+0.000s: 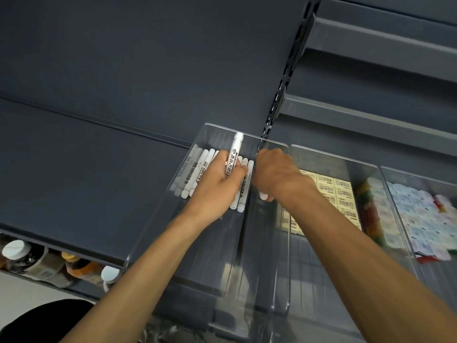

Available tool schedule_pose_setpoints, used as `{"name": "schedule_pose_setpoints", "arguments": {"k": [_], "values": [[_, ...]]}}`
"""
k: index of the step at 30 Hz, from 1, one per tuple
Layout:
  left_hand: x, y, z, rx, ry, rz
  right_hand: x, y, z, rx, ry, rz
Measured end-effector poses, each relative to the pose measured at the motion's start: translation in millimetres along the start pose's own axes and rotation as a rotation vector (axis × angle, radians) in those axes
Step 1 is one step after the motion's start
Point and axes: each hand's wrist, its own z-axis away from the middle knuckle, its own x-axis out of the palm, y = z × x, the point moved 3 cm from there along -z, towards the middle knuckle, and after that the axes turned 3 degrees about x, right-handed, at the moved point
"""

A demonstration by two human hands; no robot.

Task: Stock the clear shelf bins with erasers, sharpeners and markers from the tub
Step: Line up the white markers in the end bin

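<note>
A clear shelf bin (197,243) holds a row of several white markers (197,173) lying side by side at its back. My left hand (217,186) is inside the bin and grips one white marker (235,154) with black print, its tip pointing to the back. My right hand (274,174) is at the bin's right wall, curled round a white marker whose cap (264,196) shows below the fist. To the right, a second clear bin holds cream-coloured erasers (341,196). A third bin holds small pale packets (420,219).
The bins stand on a dark grey shelf (86,169), with a slotted upright (284,82) behind and more grey shelves up right. Below the shelf's front edge at left, bottles with white and orange caps (17,251) stand. The tub is not in view.
</note>
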Motion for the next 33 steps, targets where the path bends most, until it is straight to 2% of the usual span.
{"name": "schedule_pose_setpoints", "arguments": {"k": [3,10,15,18,20,24,26,30,33], "values": [[-2,3,1,-0.028,-0.014,0.003,8,-5,0,-0.004,-0.004,0.066],[-8,-6,-2,0.065,-0.006,-0.095,19,-8,7,-0.073,-0.02,0.1],[-8,-7,-1,0.065,0.048,-0.145,8,-9,24,-0.171,0.119,0.13],[-4,-6,0,0.032,0.058,-0.15,1,2,30,-0.248,0.261,0.001],[0,-5,2,0.02,0.058,-0.155,-2,15,31,-0.26,0.301,-0.202],[8,-2,7,-0.015,0.014,-0.082,-4,33,36,-0.272,0.165,-0.872],[12,3,11,0.004,-0.042,-0.11,-6,36,38,-0.303,0.144,-1.023],[25,7,17,0.062,-0.129,-0.191,-5,37,35,-0.334,0.25,-1.019],[31,3,14,0.088,-0.111,-0.193,-3,38,32,-0.335,0.377,-0.722]]}}
